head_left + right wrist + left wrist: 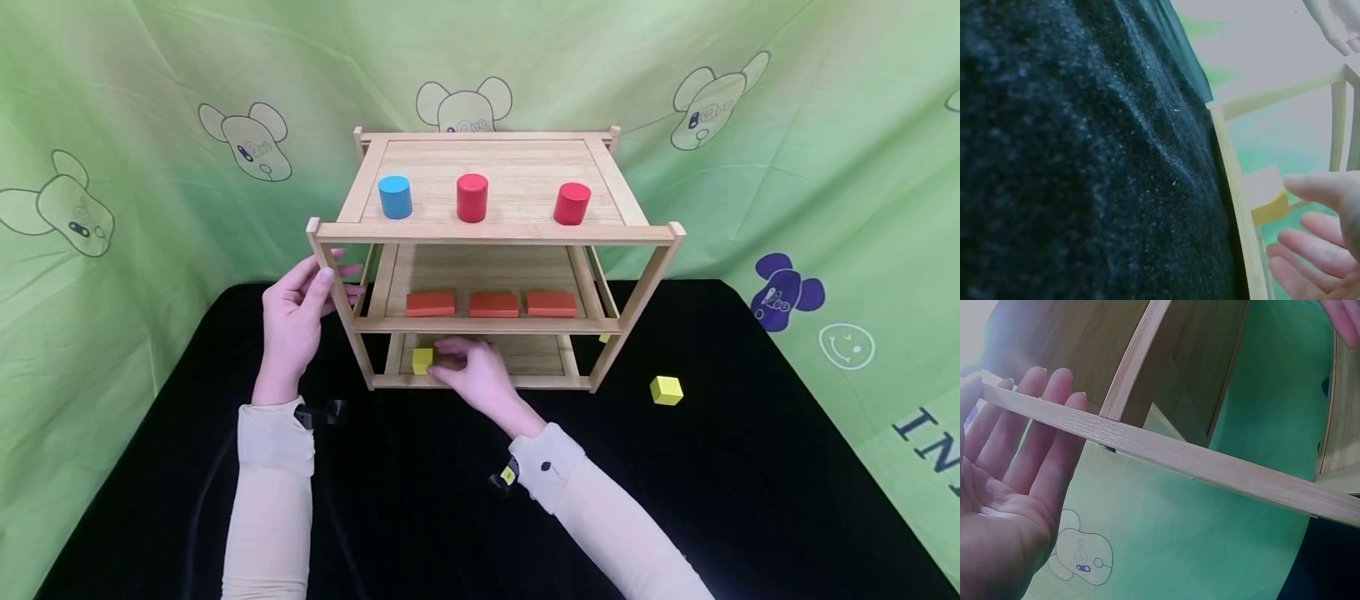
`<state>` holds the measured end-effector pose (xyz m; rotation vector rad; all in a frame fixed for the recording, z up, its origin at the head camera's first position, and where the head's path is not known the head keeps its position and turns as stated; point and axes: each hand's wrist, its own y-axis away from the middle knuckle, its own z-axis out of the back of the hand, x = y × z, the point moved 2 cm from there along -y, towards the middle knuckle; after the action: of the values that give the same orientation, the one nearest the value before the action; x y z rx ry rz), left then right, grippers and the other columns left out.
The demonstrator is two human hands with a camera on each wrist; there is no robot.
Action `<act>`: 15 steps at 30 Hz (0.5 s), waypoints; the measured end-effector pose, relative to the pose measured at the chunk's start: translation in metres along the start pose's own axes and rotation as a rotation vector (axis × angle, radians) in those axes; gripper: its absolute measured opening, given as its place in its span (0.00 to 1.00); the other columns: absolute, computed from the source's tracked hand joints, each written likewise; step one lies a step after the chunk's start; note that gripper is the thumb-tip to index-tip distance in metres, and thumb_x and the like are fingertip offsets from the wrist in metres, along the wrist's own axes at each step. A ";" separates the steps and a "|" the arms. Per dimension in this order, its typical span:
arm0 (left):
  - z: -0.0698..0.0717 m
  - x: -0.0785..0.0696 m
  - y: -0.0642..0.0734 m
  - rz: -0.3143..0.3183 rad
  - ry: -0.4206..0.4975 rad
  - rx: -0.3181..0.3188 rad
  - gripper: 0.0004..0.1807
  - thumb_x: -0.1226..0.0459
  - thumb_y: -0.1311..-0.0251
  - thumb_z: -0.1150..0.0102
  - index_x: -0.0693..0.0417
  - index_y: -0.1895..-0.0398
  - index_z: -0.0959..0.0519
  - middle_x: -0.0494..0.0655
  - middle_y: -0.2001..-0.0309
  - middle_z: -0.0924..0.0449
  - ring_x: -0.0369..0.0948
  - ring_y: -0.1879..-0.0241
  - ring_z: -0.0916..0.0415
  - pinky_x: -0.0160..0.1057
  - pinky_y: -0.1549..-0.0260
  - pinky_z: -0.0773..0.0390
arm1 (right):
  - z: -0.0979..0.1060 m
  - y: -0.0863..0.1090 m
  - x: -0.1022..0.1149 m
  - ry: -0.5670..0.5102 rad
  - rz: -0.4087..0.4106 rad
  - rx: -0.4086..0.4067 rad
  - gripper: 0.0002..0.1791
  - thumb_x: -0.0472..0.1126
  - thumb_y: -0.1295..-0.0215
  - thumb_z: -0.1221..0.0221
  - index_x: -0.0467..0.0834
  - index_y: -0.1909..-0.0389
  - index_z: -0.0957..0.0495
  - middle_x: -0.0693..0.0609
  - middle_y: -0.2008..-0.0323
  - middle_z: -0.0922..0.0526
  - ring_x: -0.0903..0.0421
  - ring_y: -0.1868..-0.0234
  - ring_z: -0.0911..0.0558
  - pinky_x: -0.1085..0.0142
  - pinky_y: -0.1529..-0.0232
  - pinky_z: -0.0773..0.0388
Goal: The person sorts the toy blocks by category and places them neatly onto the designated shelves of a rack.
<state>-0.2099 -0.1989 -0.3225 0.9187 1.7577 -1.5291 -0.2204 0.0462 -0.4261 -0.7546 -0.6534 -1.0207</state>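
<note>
A three-tier wooden shelf [487, 327] stands on a black cloth. At its front left post is my left hand [292, 312], thumb on the near side and fingers passing behind the wood. My right hand [483, 375] reaches over the bottom tier, its thumb tip right at a yellow cube [422, 361]. In the right wrist view the other fingers [1313, 234] are spread apart from that cube [1270, 208]. Three red blocks [493, 305] lie in a row on the middle tier. The top tier bears a blue cylinder [395, 198] and two red cylinders [472, 198].
Another yellow cube [666, 390] lies on the black cloth [720, 483] right of the shelf. Part of a further yellow piece [604, 338] shows behind the right front post. A green printed curtain [150, 167] hangs behind and along both sides.
</note>
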 end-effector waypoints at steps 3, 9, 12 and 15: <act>0.000 0.000 0.000 0.001 -0.005 -0.002 0.15 0.65 0.24 0.46 0.64 0.42 0.19 0.56 0.56 0.13 0.51 0.62 0.13 0.45 0.58 0.14 | 0.002 0.004 -0.001 0.009 -0.002 0.014 0.23 0.43 0.39 0.27 0.40 0.44 0.16 0.49 0.49 0.13 0.54 0.53 0.13 0.61 0.51 0.17; -0.001 0.000 0.001 -0.004 0.003 -0.010 0.15 0.66 0.24 0.47 0.67 0.42 0.20 0.56 0.56 0.13 0.51 0.63 0.13 0.43 0.59 0.13 | 0.006 0.011 -0.002 0.011 0.018 0.014 0.23 0.44 0.40 0.27 0.40 0.45 0.16 0.49 0.49 0.14 0.53 0.53 0.13 0.60 0.52 0.16; -0.002 -0.001 0.002 -0.005 0.003 -0.013 0.16 0.66 0.24 0.47 0.68 0.42 0.20 0.55 0.56 0.13 0.52 0.64 0.13 0.42 0.60 0.13 | 0.009 0.014 -0.002 0.015 0.025 0.009 0.23 0.43 0.40 0.26 0.40 0.45 0.15 0.49 0.49 0.14 0.51 0.52 0.13 0.58 0.52 0.15; -0.002 -0.001 0.002 -0.003 0.006 -0.014 0.16 0.67 0.24 0.47 0.69 0.42 0.20 0.55 0.56 0.13 0.51 0.64 0.13 0.42 0.60 0.13 | 0.011 0.017 -0.001 0.020 0.034 0.008 0.23 0.43 0.40 0.26 0.39 0.46 0.15 0.48 0.49 0.13 0.50 0.50 0.14 0.57 0.50 0.16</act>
<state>-0.2077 -0.1971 -0.3221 0.9151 1.7721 -1.5155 -0.2064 0.0610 -0.4245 -0.7456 -0.6253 -0.9930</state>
